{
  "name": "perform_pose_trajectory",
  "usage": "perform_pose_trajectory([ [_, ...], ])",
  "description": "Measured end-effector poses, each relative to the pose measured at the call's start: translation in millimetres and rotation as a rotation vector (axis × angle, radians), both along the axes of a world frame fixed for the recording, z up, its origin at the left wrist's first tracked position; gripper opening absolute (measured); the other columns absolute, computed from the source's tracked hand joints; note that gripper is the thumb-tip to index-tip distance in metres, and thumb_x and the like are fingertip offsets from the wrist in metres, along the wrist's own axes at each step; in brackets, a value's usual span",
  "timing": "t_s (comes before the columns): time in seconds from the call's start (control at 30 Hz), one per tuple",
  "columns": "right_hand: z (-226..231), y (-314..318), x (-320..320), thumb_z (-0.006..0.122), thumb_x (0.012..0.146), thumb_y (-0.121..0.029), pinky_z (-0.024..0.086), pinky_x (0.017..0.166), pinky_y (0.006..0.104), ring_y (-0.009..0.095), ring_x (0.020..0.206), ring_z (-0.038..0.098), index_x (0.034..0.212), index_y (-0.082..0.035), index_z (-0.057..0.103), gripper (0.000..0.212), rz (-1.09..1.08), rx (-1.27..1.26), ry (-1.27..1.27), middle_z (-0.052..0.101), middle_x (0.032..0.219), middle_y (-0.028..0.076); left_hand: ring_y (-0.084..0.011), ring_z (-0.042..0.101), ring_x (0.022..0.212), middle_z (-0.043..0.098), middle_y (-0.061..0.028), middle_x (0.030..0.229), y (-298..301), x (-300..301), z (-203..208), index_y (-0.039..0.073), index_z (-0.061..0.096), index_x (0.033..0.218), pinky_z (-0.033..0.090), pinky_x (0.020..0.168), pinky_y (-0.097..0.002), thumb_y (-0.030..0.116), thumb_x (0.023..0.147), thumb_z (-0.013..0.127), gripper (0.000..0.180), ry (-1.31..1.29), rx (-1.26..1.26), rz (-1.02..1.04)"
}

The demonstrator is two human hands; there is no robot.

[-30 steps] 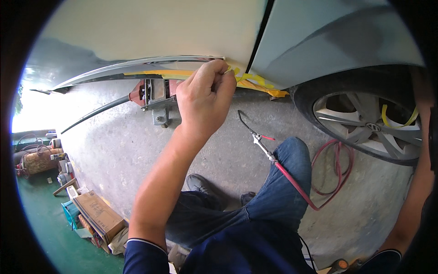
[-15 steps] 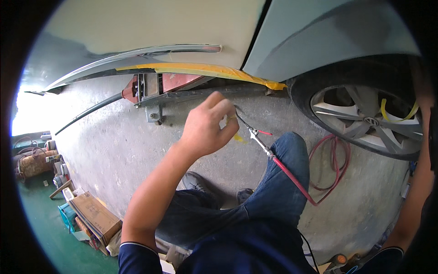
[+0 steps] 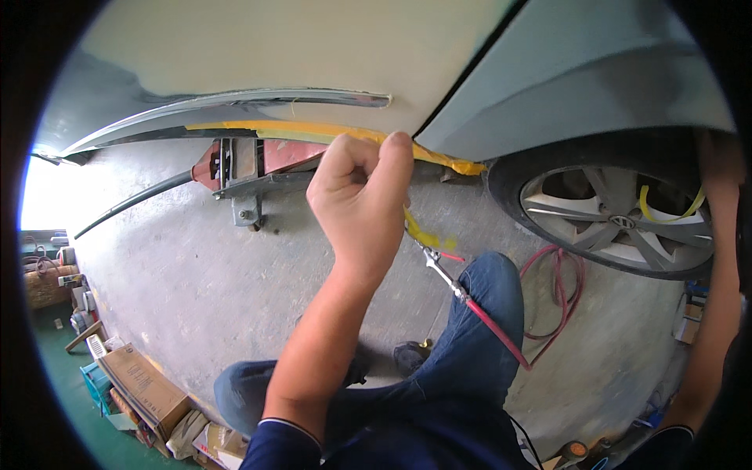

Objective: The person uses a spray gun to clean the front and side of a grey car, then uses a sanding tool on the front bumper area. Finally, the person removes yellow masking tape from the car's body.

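Note:
My left hand [image 3: 362, 200] is raised in front of the car's lower sill, fingers closed on a strip of yellow masking tape [image 3: 417, 229] that hangs down from my fingertips. More yellow tape [image 3: 274, 129] runs along the sill under the pale car door [image 3: 274, 47]. My right forearm [image 3: 719, 258] rises along the right rim beside the wheel [image 3: 619, 219]; its hand is lost at the picture's edge. My knees in blue jeans [image 3: 478, 337] are bent below.
A red floor jack [image 3: 243, 168] sits under the sill, its long black handle [image 3: 133, 205] pointing left. A red air hose [image 3: 552, 313] with a metal fitting [image 3: 440, 270] crosses my knee. Cardboard boxes [image 3: 141, 384] and clutter line the lower left of the concrete floor.
My left hand dropped from the sill, drawing the yellow tape down, then rose back toward the sill with the strip still pinched. The right arm has stayed put.

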State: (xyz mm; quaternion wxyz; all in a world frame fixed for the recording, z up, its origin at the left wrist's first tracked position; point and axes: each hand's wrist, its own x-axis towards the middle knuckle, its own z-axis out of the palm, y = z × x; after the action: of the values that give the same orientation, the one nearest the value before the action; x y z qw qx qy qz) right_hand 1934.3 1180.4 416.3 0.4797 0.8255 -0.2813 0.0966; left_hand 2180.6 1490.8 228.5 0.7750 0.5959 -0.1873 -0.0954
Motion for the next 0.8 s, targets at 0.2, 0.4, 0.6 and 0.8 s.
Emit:
perform_pose_trajectory([
  [0.2, 4.2, -23.3, -36.5, 0.055, 0.095, -0.016, 0.049, 0.089, 0.04, 0.032, 0.099, 0.064, 0.111, -0.003, 0.063, 0.022, -0.122, 0.058, -0.039, 0.065, 0.107, 0.018, -0.0007, 0.042, 0.05, 0.046, 0.0044, 0.053, -5.9, 16.8, -15.0, -0.002, 0.049, 0.121, 0.032, 0.05, -0.0168, -0.003, 0.083, 0.068, 0.042, -0.373, 0.013, 0.106],
  [0.4, 13.7, -22.5, -47.2, 0.06, 0.088, -0.006, 0.049, 0.086, 0.0432, 0.036, 0.097, 0.064, 0.106, 0.001, 0.064, 0.019, 0.03, 0.141, -0.101, 0.066, 0.102, 0.02, -0.0069, 0.044, 0.046, 0.048, 0.0001, 0.053, -14.5, 32.9, -28.2, -0.002, 0.062, 0.114, 0.037, 0.047, -0.019, -0.006, 0.074, 0.072, 0.041, -0.571, -0.049, 0.102],
  [0.6, 14.6, -28.9, -53.9, 0.061, 0.084, -0.003, 0.046, 0.087, 0.0448, 0.038, 0.098, 0.061, 0.104, 0.002, 0.064, 0.021, 0.097, 0.099, 0.009, 0.064, 0.103, 0.02, -0.0115, 0.046, 0.047, 0.05, -0.003, 0.059, -20.5, 17.2, -37.7, -0.001, 0.063, 0.116, 0.037, 0.045, -0.0213, -0.009, 0.071, 0.07, 0.047, -0.605, -0.068, 0.067],
  [0.8, 16.0, -28.9, -59.7, 0.061, 0.085, -0.006, 0.044, 0.089, 0.0453, 0.038, 0.1, 0.059, 0.105, 0.0, 0.063, 0.022, -0.006, -0.003, 0.136, 0.062, 0.105, 0.019, -0.0097, 0.046, 0.046, 0.047, -0.0011, 0.055, -21.6, -1.8, -44.4, -0.004, 0.055, 0.125, 0.038, 0.045, -0.0216, -0.008, 0.073, 0.071, 0.055, -0.51, -0.117, -0.009],
])
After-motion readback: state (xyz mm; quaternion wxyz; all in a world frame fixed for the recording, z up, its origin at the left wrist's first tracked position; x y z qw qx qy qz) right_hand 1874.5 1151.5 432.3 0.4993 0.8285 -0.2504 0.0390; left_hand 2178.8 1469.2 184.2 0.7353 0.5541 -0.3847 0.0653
